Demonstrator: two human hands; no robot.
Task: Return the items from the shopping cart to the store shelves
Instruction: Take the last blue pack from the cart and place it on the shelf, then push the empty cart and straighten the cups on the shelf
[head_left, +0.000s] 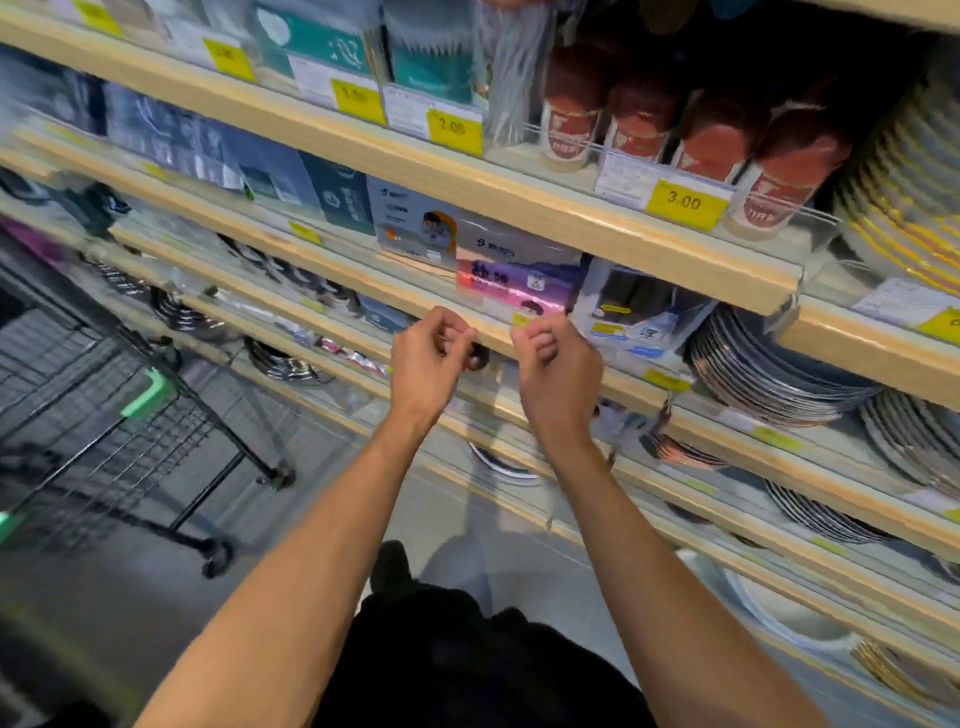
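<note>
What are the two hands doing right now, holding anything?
Left hand: fingers curled, holding nothing visible.
Right hand: fingers curled, holding nothing visible, just below the purple pack.

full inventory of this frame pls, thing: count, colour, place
shopping cart: one, black wire with green handle corners, left on the floor
brown-capped bottles: at least four, white labels, upper shelf right
yellow price tags: several, along shelf edges
purple-pink packet: one, second shelf, just above the hands
stacked plates: several piles, right shelves
left hand: fingers curled, nothing visibly held
right hand: fingers curled, nothing visibly held
</note>
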